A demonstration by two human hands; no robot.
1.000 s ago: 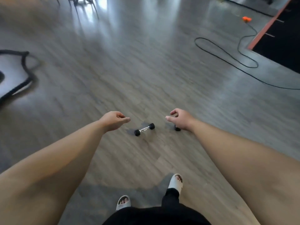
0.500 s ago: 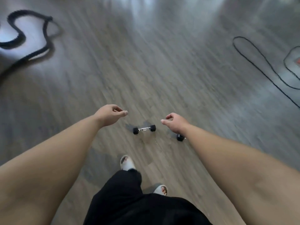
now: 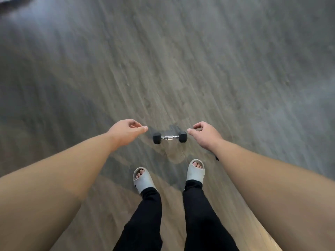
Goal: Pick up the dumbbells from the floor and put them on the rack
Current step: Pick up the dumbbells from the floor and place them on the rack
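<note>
We see one dumbbell (image 3: 170,137) on the floor (image 3: 163,60), just ahead of our feet at 12 o'clock, its bar running from 9 to 3 o'clock. Our left hand (image 3: 125,132) and right hand (image 3: 204,135) hang above its two ends, both loosely curled and empty, the right slightly nearer. Half a second ago a second dumbbell showed by the right wrist; now only a dark bit (image 3: 217,158) peeks out there.
</note>
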